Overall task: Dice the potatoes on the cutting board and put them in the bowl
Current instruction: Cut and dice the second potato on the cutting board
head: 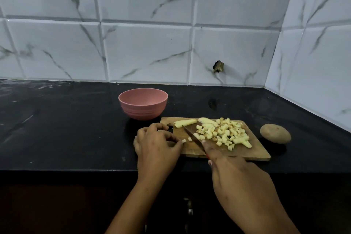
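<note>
- Wooden cutting board (254,151) lies on the black bench (66,129). Its far left corner sits just beside the pink bowl (142,109).
- The diced potato (224,133) is heaped on the right half of the board, with two longer potato strips (185,122) along the far edge.
- My right hand (237,175) is wrapped round the knife (191,136). The forefinger lies along the back of the blade, and the tip points away to the left over the board.
- My left hand (157,144) rests at the board's left edge with its fingers curled. One fingertip touches a small cube (183,140). Whether I grip anything there, I cannot tell.
- A whole unpeeled potato (275,133) sits on the bench just right of the board.
- Marbled white tiles (144,51) rise behind the bench.
</note>
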Available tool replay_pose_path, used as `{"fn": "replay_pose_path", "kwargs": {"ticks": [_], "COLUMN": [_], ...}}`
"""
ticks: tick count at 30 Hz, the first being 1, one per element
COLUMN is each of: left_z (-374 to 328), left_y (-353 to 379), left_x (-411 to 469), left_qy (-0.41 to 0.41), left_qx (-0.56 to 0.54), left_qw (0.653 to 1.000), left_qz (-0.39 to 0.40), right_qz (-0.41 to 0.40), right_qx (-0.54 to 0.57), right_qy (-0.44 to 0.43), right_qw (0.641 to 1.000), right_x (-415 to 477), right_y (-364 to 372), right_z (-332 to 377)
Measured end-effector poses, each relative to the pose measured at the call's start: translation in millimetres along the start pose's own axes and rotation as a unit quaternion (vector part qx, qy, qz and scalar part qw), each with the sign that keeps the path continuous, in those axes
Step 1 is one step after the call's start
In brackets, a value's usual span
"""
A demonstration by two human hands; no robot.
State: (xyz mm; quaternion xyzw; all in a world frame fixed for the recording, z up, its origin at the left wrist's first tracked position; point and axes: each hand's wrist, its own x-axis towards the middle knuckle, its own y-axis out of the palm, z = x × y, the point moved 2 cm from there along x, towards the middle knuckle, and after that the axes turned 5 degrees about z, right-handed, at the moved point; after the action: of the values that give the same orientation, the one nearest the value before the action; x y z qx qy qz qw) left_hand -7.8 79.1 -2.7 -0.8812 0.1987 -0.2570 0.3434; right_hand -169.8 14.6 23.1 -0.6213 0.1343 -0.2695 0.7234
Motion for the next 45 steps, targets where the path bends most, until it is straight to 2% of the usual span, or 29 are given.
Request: {"fn": "replay_pose_path", "kwargs": {"ticks": [4,11,14,16,20,24,26,30,35,38,41,45], "left_z": [-0.1,-1.5,-2.5,-3.6,-8.8,-18.3,-24.4,-29.3,-22.1,-21.9,-21.5,-19.8], "left_y": [-0.4,-0.4,-2.5,-2.8,1.1,7.1,10.2,12.4,4.8,0.9,7.1,15.2], "left_x": [-2.0,-1.9,-6.8,-12.7,-19.6,-7.2,0.5,15.1,38.0,52.6,62.0,64.4], "left_qy": [0.009,0.017,0.050,0.081,0.117,0.112,0.117,0.111,0.055,0.046,0.059,0.073], "left_qx": [-0.001,-0.001,0.022,0.076,0.159,0.156,0.160,0.127,0.042,0.057,0.105,0.122], "left_qw": [1.000,1.000,0.999,0.993,0.977,0.968,0.963,0.973,0.994,0.996,0.989,0.987], "left_qz": [-0.014,-0.021,-0.002,0.029,0.077,0.163,0.181,0.157,0.080,0.058,0.085,0.078], "right_qz": [0.066,0.066,0.109,0.126,0.079,-0.021,-0.055,-0.091,-0.060,-0.021,-0.030,-0.024], "right_qx": [-0.018,-0.062,-0.082,-0.091,-0.086,-0.025,-0.001,0.034,0.099,0.104,0.085,0.124], "right_qy": [0.008,0.021,0.020,0.019,0.038,0.060,0.072,0.091,0.027,0.014,0.037,0.050], "right_qw": [0.998,0.996,0.990,0.988,0.992,0.998,0.996,0.991,0.993,0.994,0.995,0.991], "right_x": [6.3,9.3,5.5,2.6,3.4,3.0,2.6,-0.5,0.8,8.7,14.7,20.5], "right_y": [10.5,6.3,11.4,14.9,10.6,0.7,-3.9,-15.0,-12.8,-4.8,-4.8,-4.5], "right_z": [9.6,14.6,25.0,30.3,12.9,-7.9,-17.3,-31.0,-21.1,-20.2,-28.6,-35.6]}}
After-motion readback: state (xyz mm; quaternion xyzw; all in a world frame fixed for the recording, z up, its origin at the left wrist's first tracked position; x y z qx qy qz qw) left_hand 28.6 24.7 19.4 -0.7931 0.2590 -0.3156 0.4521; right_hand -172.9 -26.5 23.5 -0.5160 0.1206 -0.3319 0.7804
